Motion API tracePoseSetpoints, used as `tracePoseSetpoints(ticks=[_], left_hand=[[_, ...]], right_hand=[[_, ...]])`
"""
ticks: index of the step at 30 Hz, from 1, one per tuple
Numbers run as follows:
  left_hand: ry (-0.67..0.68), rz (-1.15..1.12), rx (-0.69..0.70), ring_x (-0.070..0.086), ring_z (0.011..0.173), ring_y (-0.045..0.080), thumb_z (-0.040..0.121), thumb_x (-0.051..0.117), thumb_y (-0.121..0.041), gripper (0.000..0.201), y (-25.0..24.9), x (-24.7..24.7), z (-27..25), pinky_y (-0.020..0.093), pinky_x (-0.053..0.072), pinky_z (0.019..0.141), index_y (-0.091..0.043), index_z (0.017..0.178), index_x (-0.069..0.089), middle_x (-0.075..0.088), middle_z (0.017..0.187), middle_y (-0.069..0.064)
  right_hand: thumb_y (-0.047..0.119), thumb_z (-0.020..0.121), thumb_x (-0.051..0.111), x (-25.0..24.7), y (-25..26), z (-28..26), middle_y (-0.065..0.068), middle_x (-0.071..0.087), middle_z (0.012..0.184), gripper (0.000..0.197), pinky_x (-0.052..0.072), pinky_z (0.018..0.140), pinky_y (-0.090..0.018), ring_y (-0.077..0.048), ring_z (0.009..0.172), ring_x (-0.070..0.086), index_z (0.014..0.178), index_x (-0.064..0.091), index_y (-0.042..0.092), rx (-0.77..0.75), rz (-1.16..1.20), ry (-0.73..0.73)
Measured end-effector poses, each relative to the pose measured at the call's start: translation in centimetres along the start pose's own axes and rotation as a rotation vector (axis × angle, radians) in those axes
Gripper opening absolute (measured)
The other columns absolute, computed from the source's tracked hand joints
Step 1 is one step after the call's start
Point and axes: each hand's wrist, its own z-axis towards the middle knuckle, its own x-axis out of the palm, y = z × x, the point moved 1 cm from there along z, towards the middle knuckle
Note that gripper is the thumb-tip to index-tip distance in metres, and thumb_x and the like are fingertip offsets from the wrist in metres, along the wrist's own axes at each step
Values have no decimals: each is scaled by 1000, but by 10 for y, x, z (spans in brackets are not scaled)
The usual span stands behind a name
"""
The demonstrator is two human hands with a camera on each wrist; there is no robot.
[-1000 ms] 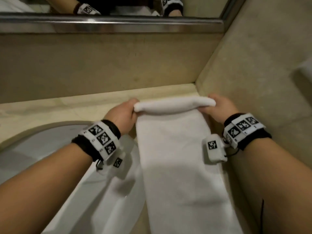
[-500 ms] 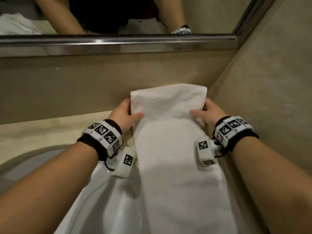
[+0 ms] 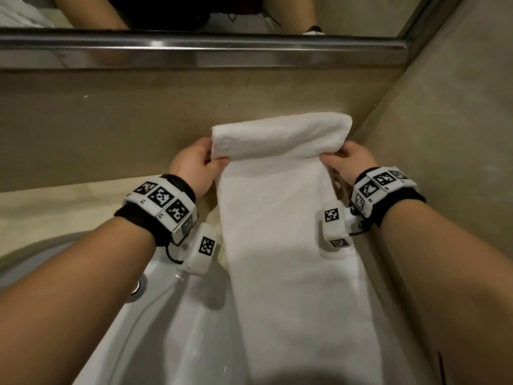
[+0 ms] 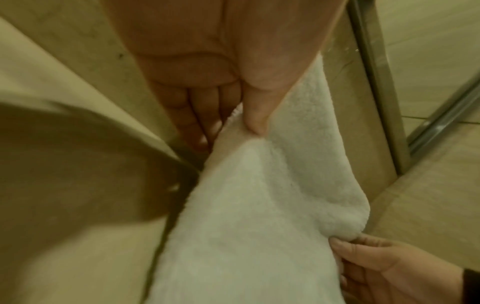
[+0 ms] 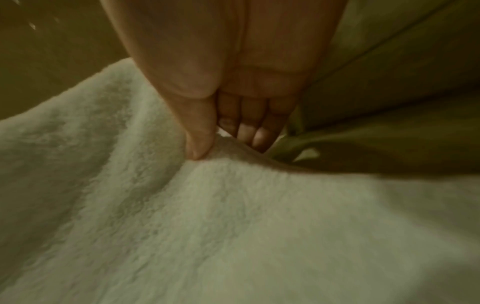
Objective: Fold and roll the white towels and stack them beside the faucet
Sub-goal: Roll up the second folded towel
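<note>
One white sink basin [image 3: 155, 315] curves in at the near left, with one round metal fitting [image 3: 136, 286] on its inner wall. Two hands work over it. The left hand [image 3: 194, 168] pinches the left edge of the single white towel [image 3: 288, 245], thumb on top and fingers tucked underneath, as the left wrist view shows. The towel is a long folded strip; its long axis runs near to far, from the near edge of the picture over the right side of the basin and the beige countertop [image 3: 55, 209] up toward the back wall. Its far end is turned over toward the near side, and that fold runs left to right. The right hand [image 3: 347, 162] pinches the right edge the same way, beside the right wall.
</note>
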Motion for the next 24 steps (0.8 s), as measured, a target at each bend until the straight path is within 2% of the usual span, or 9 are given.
tracePoseSetpoints(ticks=[3,6,9,10,12,14,18,21,24], left_hand=[[64,54,-78,58,103,29,90,49,-37,39,10,10,-4,34,44,85,-14,121,51,63,116,10],[56,41,-130,57,91,25,90,46,-43,40,16,11,-8,31,43,78,-14,117,52,63,109,9],[47,-1,-158,59,98,23,89,50,-41,43,17,8,-21,31,44,83,-16,124,47,60,107,0],[38,-17,-162,59,99,21,89,52,-38,44,15,6,-30,29,43,81,-16,125,46,59,108,0],[39,-31,-142,56,96,18,88,55,-32,42,9,4,-56,28,42,79,-15,126,45,59,114,2],[75,-2,-82,55,94,17,88,56,-26,36,0,3,-90,28,43,83,-13,121,50,59,116,3],[300,184,111,59,96,17,88,56,-24,22,-22,17,-186,27,45,86,-16,109,59,63,107,2],[470,372,265,58,98,15,89,54,-31,24,-32,38,-259,28,46,87,-20,109,59,61,109,1],[614,488,331,55,100,13,88,53,-34,27,-33,62,-322,25,43,87,-23,112,58,59,113,-2]], right_hand=[[27,86,59,5,-8,-4,-10,66,107,30,49,89,-37,-26,95,61,111,60,11,58,-182,29],[33,88,53,1,-8,-11,-8,65,108,32,46,88,-33,-28,101,60,114,57,15,65,-288,2],[32,89,51,-14,-6,-25,-8,64,114,35,47,92,-36,-27,102,60,121,53,18,64,-270,-39],[31,89,51,-20,-5,-32,-7,64,113,35,49,89,-36,-27,98,61,122,53,19,68,-267,-38],[32,89,51,-31,-3,-54,-2,62,106,35,49,68,-27,-19,82,60,122,53,20,56,-276,-18],[31,90,51,-41,1,-82,2,57,101,33,40,55,-18,-13,76,53,121,54,21,6,-284,-8],[27,90,53,-56,1,-159,-2,59,110,29,39,78,-22,-14,90,53,116,56,16,-154,-309,98],[22,89,55,-60,-14,-224,-3,63,107,22,40,81,-23,-16,95,57,109,61,14,-277,-299,166],[19,88,56,-61,-47,-290,-1,64,100,16,38,77,-20,-11,86,55,101,64,14,-349,-336,248]])
